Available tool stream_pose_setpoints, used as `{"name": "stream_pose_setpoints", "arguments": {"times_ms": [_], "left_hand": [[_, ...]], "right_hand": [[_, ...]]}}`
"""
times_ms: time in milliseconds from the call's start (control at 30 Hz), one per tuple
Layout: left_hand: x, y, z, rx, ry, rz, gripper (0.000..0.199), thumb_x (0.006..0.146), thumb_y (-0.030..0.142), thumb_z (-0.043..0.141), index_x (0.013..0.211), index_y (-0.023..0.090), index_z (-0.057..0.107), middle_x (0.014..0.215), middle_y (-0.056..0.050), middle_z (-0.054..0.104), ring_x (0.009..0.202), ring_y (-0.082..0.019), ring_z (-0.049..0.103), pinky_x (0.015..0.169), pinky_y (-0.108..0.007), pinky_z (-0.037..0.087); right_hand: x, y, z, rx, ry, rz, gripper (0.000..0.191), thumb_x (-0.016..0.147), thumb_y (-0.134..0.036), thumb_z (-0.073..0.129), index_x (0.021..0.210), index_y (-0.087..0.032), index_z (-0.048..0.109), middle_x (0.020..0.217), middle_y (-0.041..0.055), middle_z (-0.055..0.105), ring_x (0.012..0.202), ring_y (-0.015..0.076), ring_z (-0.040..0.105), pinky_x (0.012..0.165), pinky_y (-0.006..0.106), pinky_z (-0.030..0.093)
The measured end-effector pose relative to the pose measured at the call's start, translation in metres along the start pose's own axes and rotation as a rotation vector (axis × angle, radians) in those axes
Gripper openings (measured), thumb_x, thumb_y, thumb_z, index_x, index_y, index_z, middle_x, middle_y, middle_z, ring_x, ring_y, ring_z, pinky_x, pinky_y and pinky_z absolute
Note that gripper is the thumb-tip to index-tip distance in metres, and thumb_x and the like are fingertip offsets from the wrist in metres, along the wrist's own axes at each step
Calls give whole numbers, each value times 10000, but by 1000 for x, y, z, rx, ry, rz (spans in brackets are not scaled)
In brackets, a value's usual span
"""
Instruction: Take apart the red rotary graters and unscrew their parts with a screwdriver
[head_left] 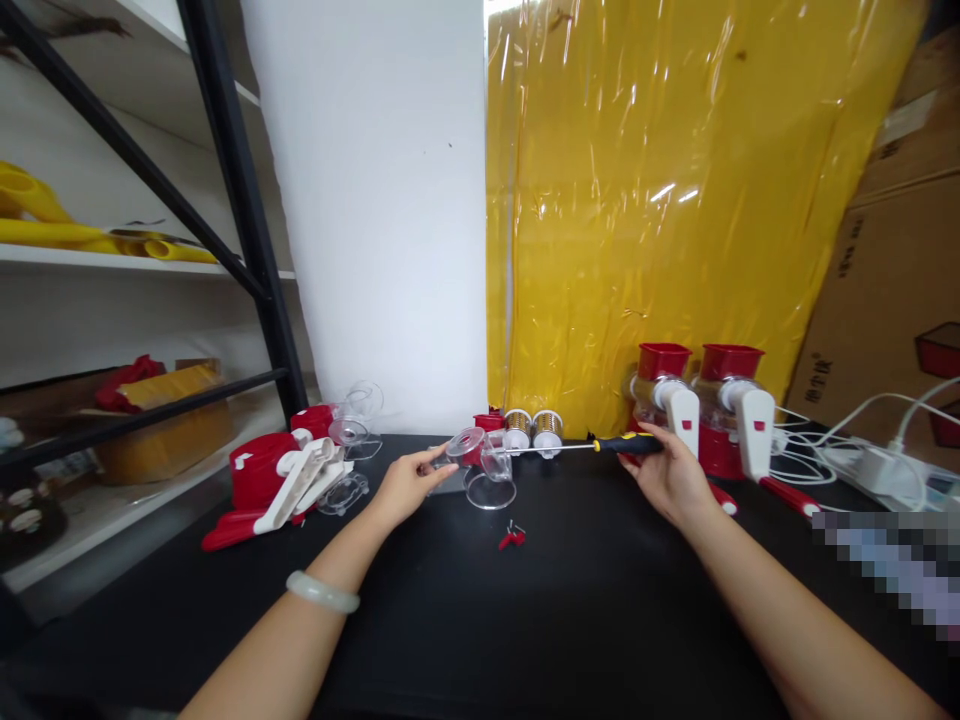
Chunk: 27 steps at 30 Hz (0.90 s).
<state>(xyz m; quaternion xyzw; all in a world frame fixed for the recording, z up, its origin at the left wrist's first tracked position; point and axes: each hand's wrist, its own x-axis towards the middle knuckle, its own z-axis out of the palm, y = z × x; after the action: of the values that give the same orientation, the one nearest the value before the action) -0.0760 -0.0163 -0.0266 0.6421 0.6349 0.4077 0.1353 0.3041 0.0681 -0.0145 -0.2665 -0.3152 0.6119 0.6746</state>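
Observation:
Near the middle of the black table, my left hand (409,488) pinches the edge of a clear plastic housing (493,490) that has round openings. My right hand (675,482) is wrapped round the black and yellow handle of a screwdriver (624,443). Its long shaft points left, and the tip reaches the housing's round opening; whether it touches a screw cannot be made out. In front of the housing lie small red parts with screws (513,538). Two metal grater drums (547,432) with white ends stand just behind, beside a red part (489,421).
Two red and white rotary graters (731,410) stand at the right, near white cables and a power strip (889,470). Red bases with white arms (264,480) and more clear housings (356,430) occupy the left. A black-framed shelf (274,320) borders the table.

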Motion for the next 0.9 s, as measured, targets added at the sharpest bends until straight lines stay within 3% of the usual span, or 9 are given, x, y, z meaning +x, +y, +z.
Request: {"name": "stream_pose_setpoints", "arguments": {"times_ms": [133, 267, 400, 567, 667, 800, 900], "left_hand": [[1, 0, 0, -11, 0, 7, 718, 752, 628, 638, 1309, 176, 613, 578, 47, 488, 594, -136, 435, 599, -257, 324], [0, 2, 0, -7, 5, -4, 713, 749, 619, 641, 1306, 174, 615, 571, 52, 474, 590, -132, 424, 594, -253, 318], [0, 2, -1, -7, 4, -1, 716, 751, 621, 639, 1310, 174, 611, 574, 48, 490, 596, -135, 437, 606, -255, 326], [1, 2, 0, -11, 8, 2, 705, 749, 616, 648, 1299, 175, 623, 575, 43, 502, 597, -140, 445, 610, -258, 331], [0, 3, 0, -20, -3, 2, 702, 752, 612, 648, 1302, 177, 620, 575, 41, 517, 595, -142, 457, 615, -260, 339], [-1, 5, -1, -34, -5, -10, 716, 746, 614, 650, 1307, 169, 614, 569, 43, 517, 585, -142, 452, 611, -261, 339], [-1, 5, 0, -44, -4, -2, 719, 746, 611, 652, 1308, 165, 613, 568, 43, 510, 588, -141, 446, 612, -260, 337]], "right_hand": [[10, 10, -7, -343, 79, -89, 322, 824, -555, 566, 835, -233, 551, 648, -17, 613, 557, 152, 592, 567, 297, 476], [15, 15, -14, -555, 49, -204, 407, 767, -604, 632, 716, -216, 523, 484, -33, 508, 417, 121, 469, 445, 263, 394], [12, 13, -11, -433, 100, -193, 266, 707, -439, 694, 783, -240, 533, 493, -79, 477, 398, 89, 394, 482, 266, 462], [4, 7, -6, -249, 15, -118, 237, 609, -255, 646, 829, -263, 557, 696, -58, 594, 583, 121, 570, 564, 267, 511], [0, 1, -5, -56, -48, -59, 212, 585, -196, 663, 774, -245, 582, 752, -41, 620, 719, 130, 598, 620, 256, 518], [-2, -5, -3, 62, -57, 17, 76, 720, -288, 640, 750, -228, 607, 792, 12, 665, 845, 158, 614, 658, 273, 516], [-1, -2, -2, 19, -39, 29, 238, 851, -447, 544, 806, -233, 637, 796, 38, 685, 848, 181, 629, 660, 300, 519]]}}
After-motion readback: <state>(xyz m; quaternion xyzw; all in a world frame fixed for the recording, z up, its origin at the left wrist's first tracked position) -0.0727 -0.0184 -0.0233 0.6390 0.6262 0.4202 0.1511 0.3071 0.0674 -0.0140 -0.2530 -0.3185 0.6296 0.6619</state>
